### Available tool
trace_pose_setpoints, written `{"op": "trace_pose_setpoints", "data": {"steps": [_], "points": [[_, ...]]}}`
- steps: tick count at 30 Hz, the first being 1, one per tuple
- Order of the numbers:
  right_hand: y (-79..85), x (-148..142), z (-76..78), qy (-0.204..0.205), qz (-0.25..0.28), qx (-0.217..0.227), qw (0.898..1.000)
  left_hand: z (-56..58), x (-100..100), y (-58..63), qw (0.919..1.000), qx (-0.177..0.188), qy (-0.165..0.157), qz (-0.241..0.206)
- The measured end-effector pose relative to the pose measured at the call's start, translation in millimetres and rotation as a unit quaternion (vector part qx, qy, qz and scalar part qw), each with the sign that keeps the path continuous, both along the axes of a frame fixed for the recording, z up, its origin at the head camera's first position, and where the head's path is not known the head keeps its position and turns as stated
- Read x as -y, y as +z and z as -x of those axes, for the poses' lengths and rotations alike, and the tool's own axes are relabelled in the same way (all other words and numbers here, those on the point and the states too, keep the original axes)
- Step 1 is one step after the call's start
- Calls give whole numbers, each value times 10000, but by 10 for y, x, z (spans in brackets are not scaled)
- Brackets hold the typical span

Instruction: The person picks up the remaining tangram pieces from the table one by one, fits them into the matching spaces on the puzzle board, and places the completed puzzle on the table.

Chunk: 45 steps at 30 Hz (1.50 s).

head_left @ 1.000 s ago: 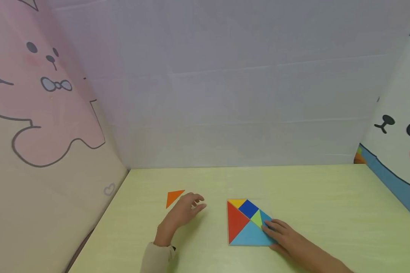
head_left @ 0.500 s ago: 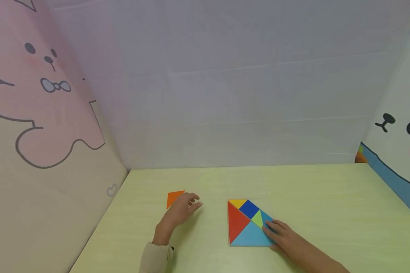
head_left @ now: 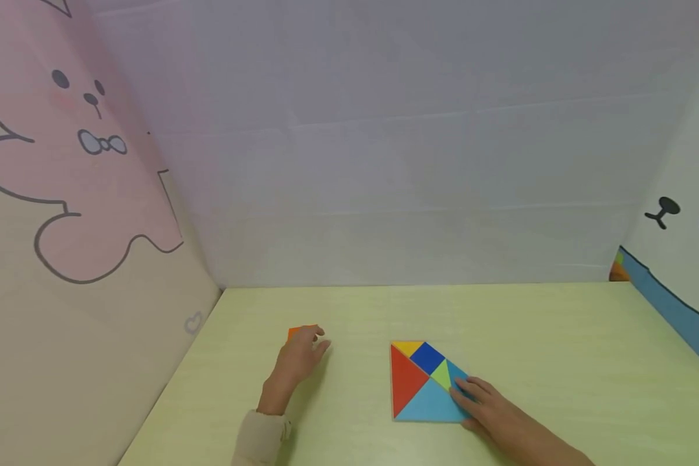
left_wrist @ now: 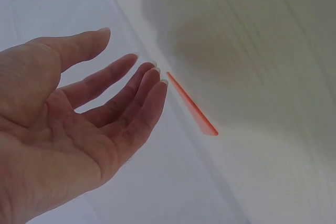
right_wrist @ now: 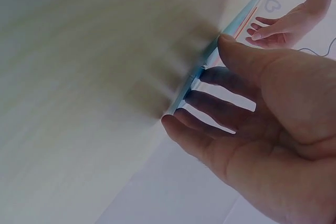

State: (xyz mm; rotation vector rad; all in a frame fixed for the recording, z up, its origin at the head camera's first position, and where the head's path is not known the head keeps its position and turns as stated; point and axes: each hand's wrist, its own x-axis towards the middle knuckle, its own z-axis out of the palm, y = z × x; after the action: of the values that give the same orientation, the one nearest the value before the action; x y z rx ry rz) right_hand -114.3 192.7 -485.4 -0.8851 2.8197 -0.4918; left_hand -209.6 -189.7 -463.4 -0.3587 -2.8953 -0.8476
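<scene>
My left hand, fingers loosely bent and holding nothing, hangs over an orange triangle tile and hides most of it in the head view. In the left wrist view that orange triangle lies flat just beyond the fingertips, apart from them. My right hand rests its fingertips on the right end of a joined group of tangram pieces. That group has a red triangle, a yellow triangle, a dark blue piece, a green triangle and light blue pieces. The fingers cover its right corner.
A pale yellow-green table carries all the pieces. White cloth stands behind it. Cartoon-printed panels flank both sides, with a pink figure at left and a white one at right.
My left hand has moved left over the orange triangle and covers more of it now. The right hand stays on the tangram group. The head view has shifted slightly.
</scene>
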Motion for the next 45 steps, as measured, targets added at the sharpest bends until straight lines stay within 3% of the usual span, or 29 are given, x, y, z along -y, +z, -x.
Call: {"op": "trace_pose_setpoints", "data": {"steps": [8, 12, 17, 24, 37, 45], "points": [[6, 5, 4, -15, -20, 4, 10000, 92, 61, -15, 9996, -49, 242, 135], [7, 14, 2, -36, -58, 4, 10000, 127, 93, -25, 9979, -235, 528, 307], [6, 24, -4, -100, -16, 178, 9998, 162, 136, -63, 9952, -216, 842, 450], [2, 15, -3, -133, 5, 244, 9996, 202, 189, -101, 9957, -141, 831, 396], [36, 37, 18, -167, -15, 342, 9993, 249, 283, -136, 9940, 59, 844, 697], [23, 34, 10, -154, -7, 316, 9994, 276, 300, -153, 9949, -218, 653, 739]]}}
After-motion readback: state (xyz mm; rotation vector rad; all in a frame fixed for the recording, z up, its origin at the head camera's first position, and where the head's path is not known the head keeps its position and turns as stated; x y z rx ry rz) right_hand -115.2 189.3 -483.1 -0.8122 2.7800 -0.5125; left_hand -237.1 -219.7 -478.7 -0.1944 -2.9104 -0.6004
